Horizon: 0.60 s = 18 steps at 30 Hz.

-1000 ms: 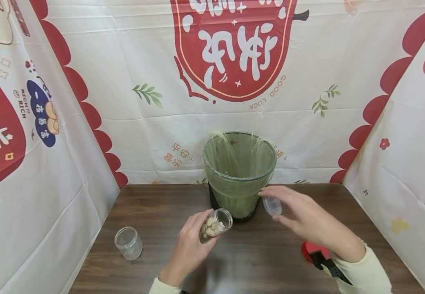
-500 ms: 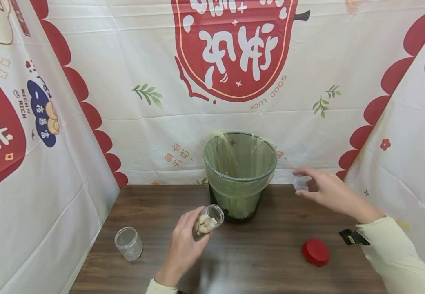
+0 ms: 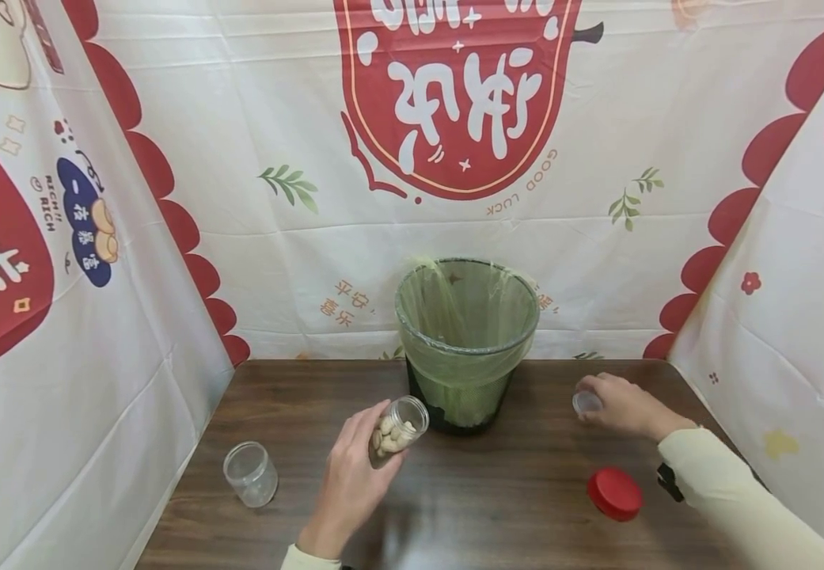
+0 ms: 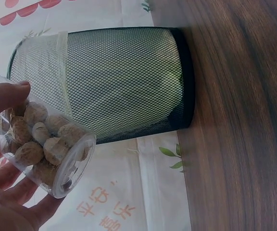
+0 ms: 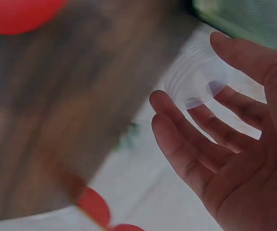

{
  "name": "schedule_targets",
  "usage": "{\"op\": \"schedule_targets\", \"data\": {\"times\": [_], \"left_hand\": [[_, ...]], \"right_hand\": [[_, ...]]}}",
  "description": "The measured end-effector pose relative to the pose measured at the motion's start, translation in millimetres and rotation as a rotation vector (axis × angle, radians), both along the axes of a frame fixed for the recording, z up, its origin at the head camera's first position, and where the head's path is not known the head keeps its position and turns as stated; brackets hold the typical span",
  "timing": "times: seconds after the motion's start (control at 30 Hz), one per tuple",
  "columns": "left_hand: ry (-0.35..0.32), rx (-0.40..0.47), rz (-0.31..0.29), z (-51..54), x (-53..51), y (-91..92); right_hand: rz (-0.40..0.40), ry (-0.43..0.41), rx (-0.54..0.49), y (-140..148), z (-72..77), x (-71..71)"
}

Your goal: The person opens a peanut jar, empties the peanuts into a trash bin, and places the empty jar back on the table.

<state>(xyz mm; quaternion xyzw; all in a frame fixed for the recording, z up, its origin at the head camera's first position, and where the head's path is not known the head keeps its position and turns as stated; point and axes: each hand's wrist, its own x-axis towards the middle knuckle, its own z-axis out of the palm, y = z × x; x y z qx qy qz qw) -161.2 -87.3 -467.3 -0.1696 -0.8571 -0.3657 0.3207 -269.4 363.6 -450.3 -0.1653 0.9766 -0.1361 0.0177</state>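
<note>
My left hand (image 3: 355, 475) grips a clear jar (image 3: 399, 426) of pale brown, nut-like pieces; the jar is tilted, its uncapped mouth pointing up and right, in front of the bin. In the left wrist view the thumb and fingers (image 4: 13, 192) wrap the jar (image 4: 47, 139), and the pieces lie inside. My right hand (image 3: 625, 405) pinches a small clear round lid (image 3: 586, 402) above the table's right rear part. The right wrist view shows this lid (image 5: 196, 77) between the thumb and fingertips of the right hand (image 5: 234, 139).
A mesh bin (image 3: 465, 388) with a green-yellow liner stands at the table's rear middle. An uncovered clear jar (image 3: 251, 475) stands at left. A red lid (image 3: 615, 492) lies at right, nearer me than the right hand. Printed cloth (image 3: 312, 261) hangs around the wooden table (image 3: 483, 507).
My right hand has moved right, away from the bin, and then lowered with the clear lid. The left hand and its jar have shifted slightly left. The red lid has come into full view.
</note>
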Motion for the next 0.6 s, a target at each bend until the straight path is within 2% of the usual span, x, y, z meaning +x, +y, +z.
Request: {"op": "schedule_targets", "data": {"times": [0.13, 0.3, 0.43, 0.6], "left_hand": [[-0.024, -0.003, 0.004, 1.2, 1.1, -1.8], [-0.042, -0.012, 0.012, -0.3, 2.8, -2.5], [-0.047, -0.017, 0.02, -0.8, 3.1, -4.0], [-0.051, -0.029, 0.021, -0.7, 0.9, -6.0]], "right_hand": [[-0.042, -0.081, 0.011, 8.0, -27.0, -2.2], [-0.05, -0.12, 0.049, 20.3, -56.0, 0.0], [-0.058, -0.114, 0.094, 24.4, -68.6, 2.3], [-0.073, -0.092, 0.121, 24.5, -71.1, 1.7]]}}
